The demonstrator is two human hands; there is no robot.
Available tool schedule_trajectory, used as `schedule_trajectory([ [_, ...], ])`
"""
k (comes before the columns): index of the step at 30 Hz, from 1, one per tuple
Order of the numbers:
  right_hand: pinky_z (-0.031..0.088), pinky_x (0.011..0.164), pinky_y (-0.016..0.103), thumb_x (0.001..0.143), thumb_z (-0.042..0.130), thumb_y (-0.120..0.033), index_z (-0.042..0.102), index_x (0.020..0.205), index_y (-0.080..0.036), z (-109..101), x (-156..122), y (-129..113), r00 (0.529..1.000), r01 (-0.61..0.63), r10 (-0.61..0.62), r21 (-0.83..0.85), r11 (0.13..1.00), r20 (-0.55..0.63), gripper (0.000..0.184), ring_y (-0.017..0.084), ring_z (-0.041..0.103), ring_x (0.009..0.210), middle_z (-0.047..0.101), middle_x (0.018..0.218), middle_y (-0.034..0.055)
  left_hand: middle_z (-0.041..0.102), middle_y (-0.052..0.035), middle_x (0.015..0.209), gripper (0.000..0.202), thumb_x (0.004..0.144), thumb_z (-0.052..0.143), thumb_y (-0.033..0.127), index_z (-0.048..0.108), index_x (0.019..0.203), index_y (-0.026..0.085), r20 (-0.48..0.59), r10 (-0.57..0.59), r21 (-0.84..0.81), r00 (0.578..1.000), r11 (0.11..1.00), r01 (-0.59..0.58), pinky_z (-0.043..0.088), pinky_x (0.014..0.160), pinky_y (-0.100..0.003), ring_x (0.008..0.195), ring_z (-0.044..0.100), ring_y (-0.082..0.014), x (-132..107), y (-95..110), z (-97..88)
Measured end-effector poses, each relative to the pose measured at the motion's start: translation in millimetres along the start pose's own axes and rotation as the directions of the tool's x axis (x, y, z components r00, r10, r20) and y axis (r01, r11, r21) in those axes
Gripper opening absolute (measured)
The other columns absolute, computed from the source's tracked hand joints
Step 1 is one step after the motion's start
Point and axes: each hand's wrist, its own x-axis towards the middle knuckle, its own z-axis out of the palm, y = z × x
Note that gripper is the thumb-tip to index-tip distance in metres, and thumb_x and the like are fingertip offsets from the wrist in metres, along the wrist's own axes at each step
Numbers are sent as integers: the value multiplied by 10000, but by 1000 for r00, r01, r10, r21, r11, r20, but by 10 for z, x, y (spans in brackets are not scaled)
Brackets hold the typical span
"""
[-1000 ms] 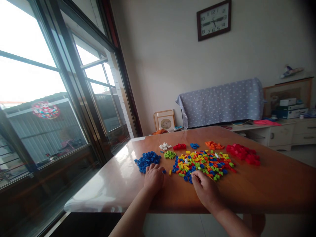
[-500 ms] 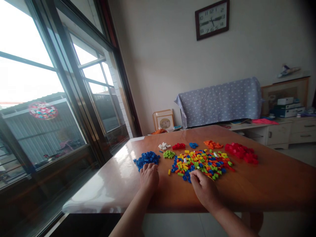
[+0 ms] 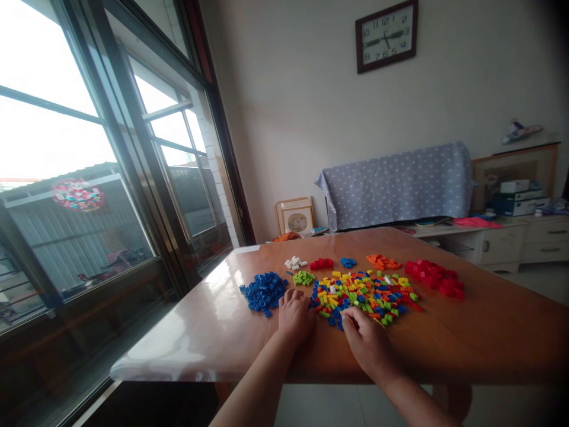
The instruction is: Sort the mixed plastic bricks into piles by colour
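My left hand (image 3: pixel 296 313) is palm down, its fingers loosely bent and slightly apart, between the heap of blue bricks (image 3: pixel 265 290) and the left edge of the mixed heap of toy bricks (image 3: pixel 362 293). Nothing shows in it, though its fingertips are partly hidden. At the near edge of the mixed heap is my right hand (image 3: pixel 368 339), thumb pressed to curled fingers. Whatever is inside that hand is hidden. Blue, yellow, green, orange, red and a few white bricks make up the mixed heap.
Behind lie small piles of white (image 3: pixel 296 263), green (image 3: pixel 304 278), red (image 3: pixel 322 264), blue (image 3: pixel 348 261) and orange bricks (image 3: pixel 383 261). A larger red pile (image 3: pixel 435 277) is at right. The wooden table (image 3: pixel 489 338) has its near edge below my hands.
My left hand has moved right, from the front of the blue heap to the left edge of the mixed heap. My right hand has stayed nearly still.
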Motion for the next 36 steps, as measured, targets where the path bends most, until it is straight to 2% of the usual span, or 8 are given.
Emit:
schedule_trajectory([
  [6, 421, 689, 288, 957, 411, -427, 613, 859, -234, 20, -7, 31, 1000, 12, -12, 4, 1000, -5, 296, 204, 631, 742, 694, 784, 31, 602, -41, 1266, 236, 862, 573, 361, 708, 1043, 289, -71, 13, -21, 997, 1000, -15, 328, 1027, -392, 1291, 383, -281, -14, 44, -12],
  [9, 426, 690, 285, 953, 410, -420, 625, 861, -233, 30, -6, 37, 1000, 9, -9, -4, 1000, -2, 299, 207, 635, 741, 701, 791, 33, 622, -47, 1208, 260, 907, 525, 385, 709, 1075, 312, -119, -56, -23, 991, 998, 54, 360, 972, -381, 1188, 462, -265, -106, -36, -81],
  [15, 412, 657, 267, 955, 414, -409, 616, 834, -235, 23, -7, 4, 1000, 18, -18, -13, 1000, -11, 293, 194, 635, 715, 697, 755, 21, 655, -50, 1111, 303, 906, 517, 376, 699, 1143, 323, -195, -284, 30, 939, 955, 295, 398, 868, -351, 1062, 548, -257, -363, -585, -193],
  [19, 408, 643, 264, 954, 416, -411, 594, 799, -230, 17, -6, 5, 999, 37, -37, -21, 999, -8, 298, 188, 633, 685, 688, 730, 22, 681, -53, 1098, 317, 889, 526, 357, 694, 1148, 285, -187, -394, 54, 900, 910, 410, 414, 852, -335, 1034, 583, -250, -483, -966, -251],
  [22, 414, 647, 267, 957, 408, -414, 587, 794, -232, 19, -11, 21, 999, 47, -47, -30, 998, -10, 303, 191, 631, 673, 689, 725, 24, 704, -54, 1085, 359, 871, 544, 314, 652, 1209, 257, -134, -457, 25, 880, 886, 464, 427, 841, -316, 1021, 609, -238, -505, -1107, -268],
  [27, 426, 666, 273, 956, 402, -422, 590, 800, -231, 33, -20, 45, 999, 45, -45, -44, 998, 5, 310, 191, 628, 671, 691, 725, 26, 729, -28, 1064, 418, 839, 554, 227, 571, 1256, 255, -67, -520, -76, 851, 853, 516, 436, 791, -283, 1006, 647, -210, -493, -1129, -260],
  [32, 438, 682, 286, 953, 395, -429, 619, 841, -232, 44, -11, 53, 999, 44, -43, -55, 998, 14, 319, 208, 647, 710, 714, 777, 43, 727, -28, 1034, 379, 814, 608, 378, 562, 1169, 251, -24, -541, -63, 841, 840, 539, 437, 784, -320, 1034, 645, -250, -446, -1053, -331],
  [36, 433, 671, 284, 954, 391, -431, 616, 838, -230, 46, -8, 47, 999, 48, -47, -62, 997, 11, 323, 208, 648, 713, 714, 775, 46, 725, -37, 1037, 371, 810, 614, 403, 559, 1142, 248, -11, -551, -31, 835, 835, 550, 430, 816, -334, 1073, 633, -267, -389, -1005, -382],
])
